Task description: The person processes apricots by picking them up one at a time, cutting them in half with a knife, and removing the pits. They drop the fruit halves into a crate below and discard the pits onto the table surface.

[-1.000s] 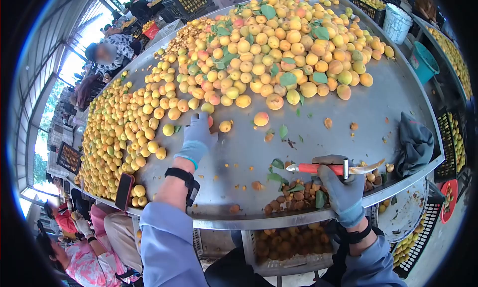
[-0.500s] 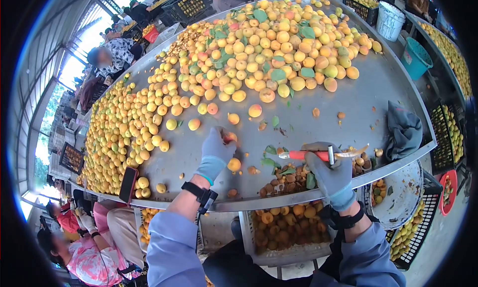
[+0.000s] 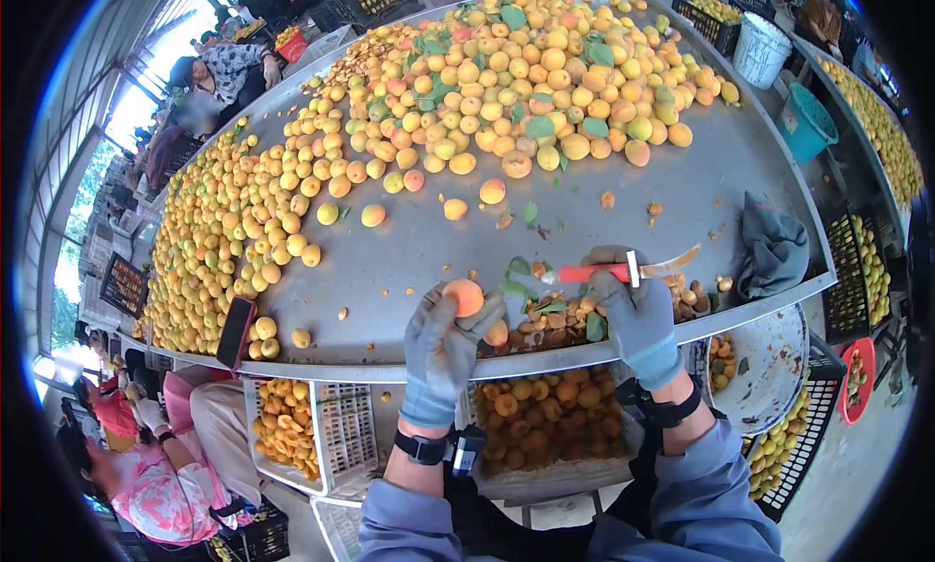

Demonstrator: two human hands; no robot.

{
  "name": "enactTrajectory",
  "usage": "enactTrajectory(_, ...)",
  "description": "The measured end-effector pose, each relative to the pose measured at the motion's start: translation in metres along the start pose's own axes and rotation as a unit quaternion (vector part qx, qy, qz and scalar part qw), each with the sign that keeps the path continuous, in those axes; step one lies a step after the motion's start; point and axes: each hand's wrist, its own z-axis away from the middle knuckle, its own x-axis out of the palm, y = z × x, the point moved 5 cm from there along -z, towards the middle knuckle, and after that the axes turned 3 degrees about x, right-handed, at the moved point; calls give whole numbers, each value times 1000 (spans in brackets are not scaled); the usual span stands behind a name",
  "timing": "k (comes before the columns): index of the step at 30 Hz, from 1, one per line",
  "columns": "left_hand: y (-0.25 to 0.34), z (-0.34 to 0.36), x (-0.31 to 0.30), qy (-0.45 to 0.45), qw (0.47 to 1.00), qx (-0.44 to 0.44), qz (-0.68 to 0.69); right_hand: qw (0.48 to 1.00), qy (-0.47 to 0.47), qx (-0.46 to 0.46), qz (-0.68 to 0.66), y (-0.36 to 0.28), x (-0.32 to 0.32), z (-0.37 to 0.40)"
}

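My left hand (image 3: 443, 343), in a grey glove, is closed on an orange apricot (image 3: 463, 297) near the table's front edge. Another apricot (image 3: 496, 333) lies by its fingers. My right hand (image 3: 633, 309), also gloved, grips a red-handled knife (image 3: 591, 273) whose curved blade points right. Beneath the knife, pits and scraps (image 3: 560, 330) with leaves lie along the edge. A large heap of apricots (image 3: 545, 85) covers the far part of the metal table (image 3: 419, 255).
A phone (image 3: 235, 334) leans at the front left edge. A grey cloth (image 3: 771, 247) lies at the right corner. Crates of halved apricots (image 3: 287, 428) stand below the table, with a white basin (image 3: 765, 367) at right. A person in pink (image 3: 170, 494) sits at lower left.
My left hand has moved toward me and turned palm up, with the apricot now showing. My right hand still has the knife, slightly higher in view. The camera view has shifted.
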Motion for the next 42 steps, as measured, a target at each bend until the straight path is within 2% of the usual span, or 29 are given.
enactTrajectory(1,0,1,5,-5,1000,3,7,1000,0,-7,6,-6,-1,0)
enactTrajectory(3,-1,5,13,-43,998,7,-40,997,-4,14,-75,-16,1,6)
enactTrajectory(6,-1,2,3,-60,992,54,-92,1000,-14,0,-16,-14,-1,8)
enactTrajectory(10,-12,-3,-12,-68,991,43,-111,999,-43,-18,17,-23,2,12)
enactTrajectory(12,-16,-1,-13,-60,988,28,-139,995,-69,60,-25,-24,8,16)
enactTrajectory(16,-11,5,-4,-54,974,25,-218,992,-101,78,16,-21,12,16)
enactTrajectory(18,-8,6,0,-74,963,55,-251,983,-151,-2,105,-34,18,17)
enactTrajectory(22,-6,8,2,-74,959,39,-272,977,-156,28,144,-33,23,20)
enactTrajectory(24,-6,9,5,-93,953,45,-285,961,-199,2,192,-31,26,20)
enactTrajectory(28,-8,9,4,-92,953,26,-286,963,-210,-10,166,-40,30,25)
enactTrajectory(31,-7,9,7,-90,948,36,-302,954,-250,14,163,-38,36,29)
enactTrajectory(33,-8,9,8,-82,957,27,-278,954,-231,-61,180,-33,38,32)
enactTrajectory(34,-9,9,7,-81,957,28,-278,954,-232,-61,180,-37,38,33)
enactTrajectory(36,-11,8,3,-84,962,26,-260,948,-270,70,151,-38,41,35)
enactTrajectory(37,-12,8,1,-84,962,25,-259,948,-270,71,152,-33,41,34)
enactTrajectory(39,-16,7,-2,-85,965,9,-247,981,-181,-39,59,-31,35,29)
enactTrajectory(40,-17,7,-3,-85,966,8,-246,981,-181,-38,61,-31,34,30)
enactTrajectory(42,-20,7,-4,-93,971,2,-222,996,-74,-4,-57,-30,22,26)
